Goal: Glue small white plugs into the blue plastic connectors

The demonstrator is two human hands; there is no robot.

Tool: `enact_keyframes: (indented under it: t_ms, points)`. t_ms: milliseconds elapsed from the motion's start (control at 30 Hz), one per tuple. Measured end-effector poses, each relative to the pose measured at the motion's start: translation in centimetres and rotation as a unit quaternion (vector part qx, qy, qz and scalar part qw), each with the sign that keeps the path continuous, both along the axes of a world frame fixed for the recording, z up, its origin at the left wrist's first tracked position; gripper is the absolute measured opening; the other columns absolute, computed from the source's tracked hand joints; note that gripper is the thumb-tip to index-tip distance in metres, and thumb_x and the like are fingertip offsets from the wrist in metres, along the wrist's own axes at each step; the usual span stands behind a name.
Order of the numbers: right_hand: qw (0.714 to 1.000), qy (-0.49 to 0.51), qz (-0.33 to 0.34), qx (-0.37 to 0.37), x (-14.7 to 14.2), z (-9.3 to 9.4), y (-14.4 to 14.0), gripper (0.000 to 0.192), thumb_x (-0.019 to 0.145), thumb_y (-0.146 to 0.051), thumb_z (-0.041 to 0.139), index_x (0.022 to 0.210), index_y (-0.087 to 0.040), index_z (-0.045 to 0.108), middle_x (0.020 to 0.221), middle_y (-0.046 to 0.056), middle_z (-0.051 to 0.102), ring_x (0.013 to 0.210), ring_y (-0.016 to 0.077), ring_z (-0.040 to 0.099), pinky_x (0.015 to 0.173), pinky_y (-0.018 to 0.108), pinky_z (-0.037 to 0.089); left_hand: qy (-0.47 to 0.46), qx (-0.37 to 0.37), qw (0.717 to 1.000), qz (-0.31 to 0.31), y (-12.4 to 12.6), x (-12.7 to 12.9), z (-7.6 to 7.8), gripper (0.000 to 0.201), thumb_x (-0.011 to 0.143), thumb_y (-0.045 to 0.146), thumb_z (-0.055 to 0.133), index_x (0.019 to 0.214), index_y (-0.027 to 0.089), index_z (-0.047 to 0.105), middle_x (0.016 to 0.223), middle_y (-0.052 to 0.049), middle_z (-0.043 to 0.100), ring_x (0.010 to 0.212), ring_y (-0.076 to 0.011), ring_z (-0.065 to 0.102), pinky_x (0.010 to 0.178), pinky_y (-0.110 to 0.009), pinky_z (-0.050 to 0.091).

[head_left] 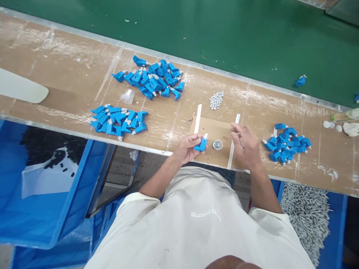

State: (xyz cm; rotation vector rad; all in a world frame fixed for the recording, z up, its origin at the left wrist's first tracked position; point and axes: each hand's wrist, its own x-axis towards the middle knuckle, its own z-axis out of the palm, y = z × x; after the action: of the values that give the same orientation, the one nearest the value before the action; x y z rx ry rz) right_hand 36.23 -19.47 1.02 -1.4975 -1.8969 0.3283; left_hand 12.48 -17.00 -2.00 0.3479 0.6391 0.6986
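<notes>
My left hand (188,148) is closed around a blue plastic part with a white tip (201,145), held upright just above the cardboard sheet at the bench's front edge. To its right, my right hand (245,146) hovers over a white strip, thumb and fingers drawn together; anything pinched there is too small to make out. Between the hands sits a small round clear dish (217,145) with a little dark content. Beyond it lies a small heap of grey pieces (216,100) on the brown bench (157,116).
Piles of similar blue parts lie at the back left (157,78), front left (117,120) and right (287,144). A clear plastic cup (128,96) stands between the left piles. Blue bins (70,209) flank me below the bench. Behind it runs a green surface (224,41).
</notes>
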Motion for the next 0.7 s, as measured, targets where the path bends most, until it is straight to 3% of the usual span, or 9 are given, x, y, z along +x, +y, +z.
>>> enact_keyframes:
  t_ms: [133,333,700]
  points:
    - [1.000,-0.018,0.000,-0.015,1.3,-0.5,4.7,0.022,0.099,-0.036,0.055,0.111,-0.026,0.072,0.097,0.008,0.072,0.083,0.0242,0.065,0.077,0.040,0.055,-0.009,0.006,1.000,0.000,-0.1,-0.1,-0.6,0.026,0.072,0.025,0.084,0.085,0.013,0.065,0.072,-0.004,0.069,0.061,-0.0140,0.068,0.053,-0.022,0.053]
    - [0.996,-0.072,0.048,-0.038,1.3,-2.8,11.6,0.016,0.092,-0.024,0.060,0.090,-0.024,0.076,0.085,0.006,0.072,0.080,0.0248,0.064,0.080,0.041,0.054,-0.044,-0.012,0.999,0.021,-0.1,0.0,-0.7,0.027,0.069,0.022,0.086,0.085,0.013,0.066,0.074,-0.004,0.070,0.062,-0.0134,0.068,0.055,-0.022,0.054]
    - [0.980,-0.170,0.080,-0.066,0.2,-2.2,13.4,0.019,0.091,-0.018,0.057,0.082,-0.020,0.074,0.084,0.008,0.069,0.078,0.0233,0.061,0.074,0.035,0.050,-0.059,-0.026,0.998,0.013,-0.1,0.1,-1.0,0.034,0.066,0.026,0.090,0.084,0.010,0.066,0.072,-0.008,0.070,0.059,-0.0146,0.068,0.055,-0.022,0.054]
